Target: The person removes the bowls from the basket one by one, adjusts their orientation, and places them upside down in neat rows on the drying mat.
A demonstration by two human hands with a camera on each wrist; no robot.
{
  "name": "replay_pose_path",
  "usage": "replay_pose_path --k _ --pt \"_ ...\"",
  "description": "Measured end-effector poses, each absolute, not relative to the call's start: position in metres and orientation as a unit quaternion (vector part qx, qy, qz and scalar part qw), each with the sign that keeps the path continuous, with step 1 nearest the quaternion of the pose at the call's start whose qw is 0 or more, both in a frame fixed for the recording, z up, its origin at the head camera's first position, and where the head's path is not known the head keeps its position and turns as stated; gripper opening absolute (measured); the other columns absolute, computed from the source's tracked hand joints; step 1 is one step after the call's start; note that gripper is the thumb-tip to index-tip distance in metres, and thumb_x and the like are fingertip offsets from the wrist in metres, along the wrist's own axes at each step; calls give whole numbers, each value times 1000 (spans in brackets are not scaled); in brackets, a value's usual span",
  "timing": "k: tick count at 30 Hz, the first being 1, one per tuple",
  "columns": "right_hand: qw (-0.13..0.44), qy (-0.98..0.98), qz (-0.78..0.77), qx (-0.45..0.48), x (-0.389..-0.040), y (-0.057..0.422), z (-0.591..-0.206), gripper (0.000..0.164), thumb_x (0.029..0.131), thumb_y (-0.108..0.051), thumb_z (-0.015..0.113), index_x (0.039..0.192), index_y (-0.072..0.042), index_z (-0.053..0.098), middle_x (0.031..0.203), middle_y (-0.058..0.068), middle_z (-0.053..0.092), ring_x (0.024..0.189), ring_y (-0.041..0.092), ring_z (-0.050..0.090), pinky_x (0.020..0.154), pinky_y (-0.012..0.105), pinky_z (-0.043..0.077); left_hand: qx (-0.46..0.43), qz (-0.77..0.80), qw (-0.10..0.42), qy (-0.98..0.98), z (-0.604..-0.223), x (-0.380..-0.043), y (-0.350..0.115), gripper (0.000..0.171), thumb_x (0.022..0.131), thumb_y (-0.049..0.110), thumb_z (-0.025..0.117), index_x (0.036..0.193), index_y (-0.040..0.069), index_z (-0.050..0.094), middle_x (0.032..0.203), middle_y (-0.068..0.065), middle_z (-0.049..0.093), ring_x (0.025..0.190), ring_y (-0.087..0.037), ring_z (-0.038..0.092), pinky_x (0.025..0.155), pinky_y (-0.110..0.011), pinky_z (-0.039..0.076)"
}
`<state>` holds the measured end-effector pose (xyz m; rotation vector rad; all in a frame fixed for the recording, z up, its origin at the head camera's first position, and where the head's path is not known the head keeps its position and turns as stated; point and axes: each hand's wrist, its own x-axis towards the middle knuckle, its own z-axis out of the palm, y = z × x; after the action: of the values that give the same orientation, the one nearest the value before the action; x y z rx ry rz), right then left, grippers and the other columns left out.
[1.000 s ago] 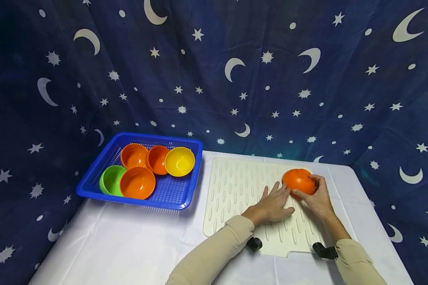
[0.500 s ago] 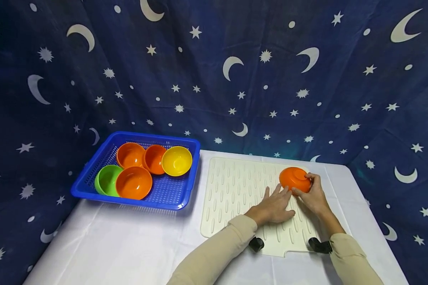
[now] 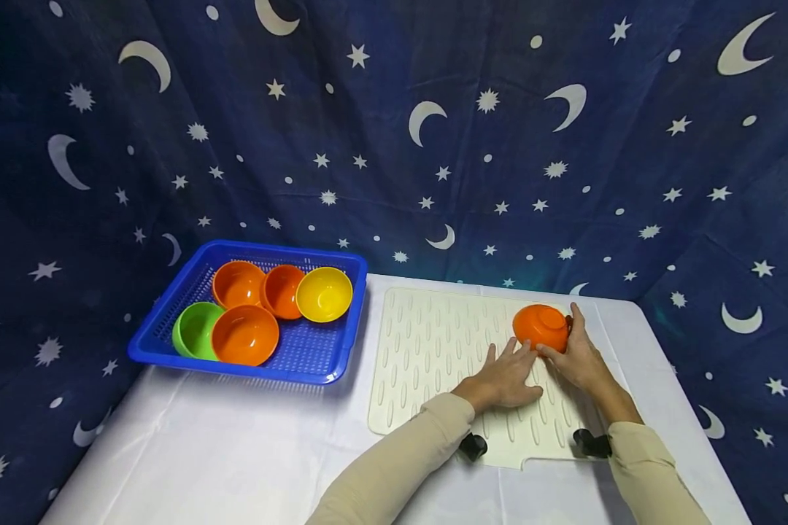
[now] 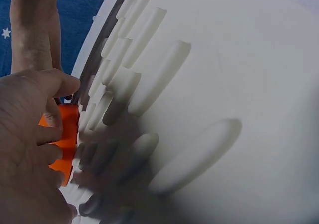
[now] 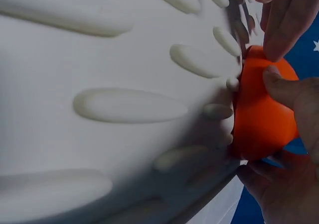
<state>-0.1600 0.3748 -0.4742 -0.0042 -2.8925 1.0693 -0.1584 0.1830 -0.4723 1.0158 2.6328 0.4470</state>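
Observation:
An orange bowl point(image 3: 540, 325) lies upside down on a white ridged drying mat point(image 3: 427, 343), near its far right corner, with its round foot facing up. My left hand point(image 3: 505, 379) has its fingers spread, and their tips touch the bowl's near left side. On the other side, my right hand point(image 3: 581, 357) holds the bowl between the thumb and the fingers. The right wrist view shows the thumb point(image 5: 284, 87) on the orange wall and fingers point(image 5: 264, 184) under the far side by the rim. In the left wrist view the bowl point(image 4: 67, 139) is partly hidden behind the left fingers.
A blue plastic basket point(image 3: 311, 375) stands at the left. Inside it are a green bowl point(image 3: 193, 332), a yellow bowl point(image 3: 325, 294) and several orange bowls point(image 3: 244, 335). A dark curtain point(image 3: 368, 131) with moons and stars hangs behind the white-covered table point(image 3: 236, 445).
The bowl has turned a little so its foot shows rounder from above. My right forefinger has straightened away from the bowl's top. The left hand stays about where it was; the head view shifts slightly.

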Motion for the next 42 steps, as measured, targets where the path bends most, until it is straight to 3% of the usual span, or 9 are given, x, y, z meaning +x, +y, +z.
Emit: replay_pose_path --k 4,11,17,24,31,37,42 --pt "3 -929 369 -8 -157 382 -473 118 93 -25 76 154 3 -21 155 45 8 141 61 18 113 67 16 358 191 137 904 -470 -160 181 73 100 48 52 162 20 28 166 5 24 153 -17 12 121 -46 15" --pt "-13 -946 323 -17 -140 389 -470 102 96 -39 69 156 12 3 155 44 10 140 63 14 106 76 17 353 258 139 889 -466 -154 167 72 100 46 53 160 15 29 166 0 25 153 -19 13 121 -43 14" --pt "-45 -949 311 -31 -127 394 -467 99 99 -44 64 156 12 5 154 45 11 140 64 13 105 77 18 361 260 127 886 -462 -150 154 74 102 45 52 162 11 25 166 -2 25 153 -19 13 121 -41 13" --pt "-62 -950 306 -18 -110 406 -470 92 103 -39 59 154 16 7 154 46 10 141 64 8 107 76 11 384 250 100 883 -446 -143 142 74 102 44 53 161 9 26 166 -4 26 153 -17 11 121 -41 13" --pt "-66 -950 304 -8 -100 413 -482 67 110 -27 41 151 20 14 152 46 15 140 63 13 111 71 12 417 234 67 875 -426 -133 129 72 102 44 56 160 11 29 165 0 27 153 -16 10 121 -43 15" --pt "-41 -957 284 32 -94 416 -486 51 106 -7 36 146 23 25 147 49 23 136 67 18 112 70 12 432 224 40 873 -416 -123 110 71 102 43 54 161 13 28 166 3 24 153 -18 12 121 -43 12" --pt "-53 -960 273 39 -92 418 -489 52 105 -6 36 149 20 23 148 48 22 138 66 15 113 70 11 436 201 19 877 -412 -116 87 69 102 42 54 159 9 33 164 -1 30 153 -19 15 121 -44 13"
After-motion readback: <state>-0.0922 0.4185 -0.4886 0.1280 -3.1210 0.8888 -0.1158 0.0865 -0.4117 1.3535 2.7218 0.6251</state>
